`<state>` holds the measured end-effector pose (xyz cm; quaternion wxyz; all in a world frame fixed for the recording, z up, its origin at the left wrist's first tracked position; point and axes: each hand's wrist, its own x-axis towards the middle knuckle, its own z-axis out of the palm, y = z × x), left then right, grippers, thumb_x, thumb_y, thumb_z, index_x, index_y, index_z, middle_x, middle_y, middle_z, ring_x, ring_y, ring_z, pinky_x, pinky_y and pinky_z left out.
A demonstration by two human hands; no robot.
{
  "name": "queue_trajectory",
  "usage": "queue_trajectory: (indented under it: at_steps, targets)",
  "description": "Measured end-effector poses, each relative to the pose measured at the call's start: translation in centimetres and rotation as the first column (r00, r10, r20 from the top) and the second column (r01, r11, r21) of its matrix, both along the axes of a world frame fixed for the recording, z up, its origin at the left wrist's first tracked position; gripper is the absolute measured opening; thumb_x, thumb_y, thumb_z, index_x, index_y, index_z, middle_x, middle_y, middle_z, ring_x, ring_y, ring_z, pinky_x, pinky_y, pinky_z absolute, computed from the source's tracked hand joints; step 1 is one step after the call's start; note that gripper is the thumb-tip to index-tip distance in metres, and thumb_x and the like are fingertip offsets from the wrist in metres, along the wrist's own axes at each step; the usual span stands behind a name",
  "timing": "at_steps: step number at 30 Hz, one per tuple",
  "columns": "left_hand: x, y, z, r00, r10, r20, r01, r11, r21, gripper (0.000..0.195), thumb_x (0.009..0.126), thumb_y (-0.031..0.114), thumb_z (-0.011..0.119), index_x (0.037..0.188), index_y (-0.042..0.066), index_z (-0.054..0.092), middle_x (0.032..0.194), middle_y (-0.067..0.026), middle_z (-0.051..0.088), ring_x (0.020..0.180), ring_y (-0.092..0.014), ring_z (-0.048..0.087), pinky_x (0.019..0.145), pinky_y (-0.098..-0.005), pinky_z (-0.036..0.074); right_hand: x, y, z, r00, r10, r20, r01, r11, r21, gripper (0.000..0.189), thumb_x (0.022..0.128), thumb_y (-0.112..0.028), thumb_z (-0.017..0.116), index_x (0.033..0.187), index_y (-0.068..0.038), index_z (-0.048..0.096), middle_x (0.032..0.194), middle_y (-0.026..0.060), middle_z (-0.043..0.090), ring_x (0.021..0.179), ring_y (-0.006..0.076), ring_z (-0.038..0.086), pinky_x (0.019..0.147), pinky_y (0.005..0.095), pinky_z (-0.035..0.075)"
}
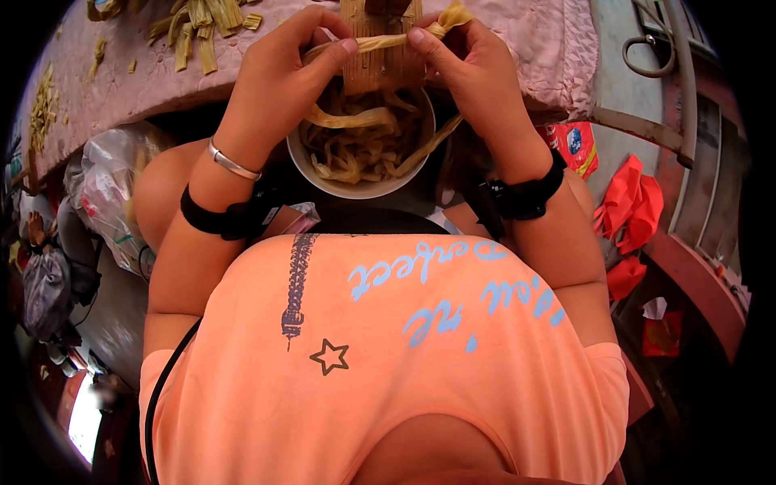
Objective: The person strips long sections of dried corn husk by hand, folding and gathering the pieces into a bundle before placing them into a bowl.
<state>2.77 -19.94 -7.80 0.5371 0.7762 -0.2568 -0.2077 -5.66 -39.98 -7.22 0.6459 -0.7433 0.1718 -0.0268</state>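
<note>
A yellowish, plant-like strip (382, 42) is stretched between my two hands, with a knot-like bunch (451, 18) at its right end. My left hand (291, 73) pinches the strip between thumb and fingers. Opposite it, my right hand (473, 70) grips the strip just below the bunch. Behind the strip is a wooden board (385, 76) that sticks out over the table's edge. Below my hands a white bowl (364, 195) holds many damp-looking strips (351, 145) of the same kind. One strip hangs over its right rim, and another rises toward my left hand.
A pink quilted cloth (200, 91) covers the table, with cut strips (206, 30) and small pieces (43, 109) on its left. Clear plastic bags (115, 188) hang at left. Red bags (633, 206) and a metal frame (688, 91) are at right. Another person (45, 273) sits far left.
</note>
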Motion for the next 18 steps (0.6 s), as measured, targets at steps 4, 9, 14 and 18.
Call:
queue_trajectory:
  at_steps: [4, 9, 14, 18]
  targets:
    - [0.8, -1.4, -1.0, 0.955, -0.006, 0.298, -0.05, 0.983, 0.179, 0.019, 0.09, 0.017, 0.068, 0.101, 0.003, 0.062, 0.081, -0.0038, 0.066, 0.073, -0.011, 0.06, 0.066, -0.025, 0.047, 0.9, -0.1, -1.2, 0.985, 0.083, 0.153, 0.015, 0.833, -0.553, 0.02, 0.089, -0.016, 0.069, 0.094, 0.001, 0.061, 0.074, 0.0161, 0.066, 0.069, 0.0292, 0.066, 0.065, 0.0371, 0.05]
    - [1.4, -0.9, -3.6, 0.94, 0.1, 0.327, -0.15, 0.98, 0.129, 0.015, 0.091, 0.015, 0.064, 0.102, 0.004, 0.064, 0.079, -0.0032, 0.065, 0.067, -0.012, 0.059, 0.062, -0.0252, 0.047, 0.9, -1.4, -1.1, 0.993, 0.085, -0.081, -0.117, 0.781, -0.613, 0.022, 0.093, -0.019, 0.066, 0.102, 0.001, 0.063, 0.079, 0.0143, 0.067, 0.074, 0.0239, 0.064, 0.067, 0.0339, 0.05]
    - [3.4, 4.2, 1.3, 0.908, 0.144, -0.395, -0.238, 0.95, -0.202, 0.021, 0.095, 0.01, 0.054, 0.114, 0.005, 0.063, 0.079, 0.0006, 0.057, 0.059, -0.002, 0.044, 0.051, -0.0185, 0.035, -2.4, -2.6, 0.9, 0.901, 0.411, -0.139, -0.424, 0.762, -0.489, 0.038, 0.084, -0.034, 0.077, 0.093, 0.003, 0.069, 0.07, 0.0127, 0.065, 0.063, 0.0197, 0.062, 0.059, 0.0318, 0.049]
    - [-0.9, 2.0, 5.8, 0.926, 0.063, -0.371, -0.185, 0.935, -0.302, 0.037, 0.101, 0.008, 0.051, 0.137, 0.005, 0.044, 0.097, -0.0023, 0.06, 0.078, -0.005, 0.053, 0.066, -0.0185, 0.044, -3.1, 0.2, 0.7, 0.913, 0.343, 0.221, -0.26, 0.906, -0.333, 0.046, 0.086, -0.038, 0.075, 0.106, 0.003, 0.067, 0.083, 0.0124, 0.069, 0.071, 0.0206, 0.066, 0.063, 0.0318, 0.05]
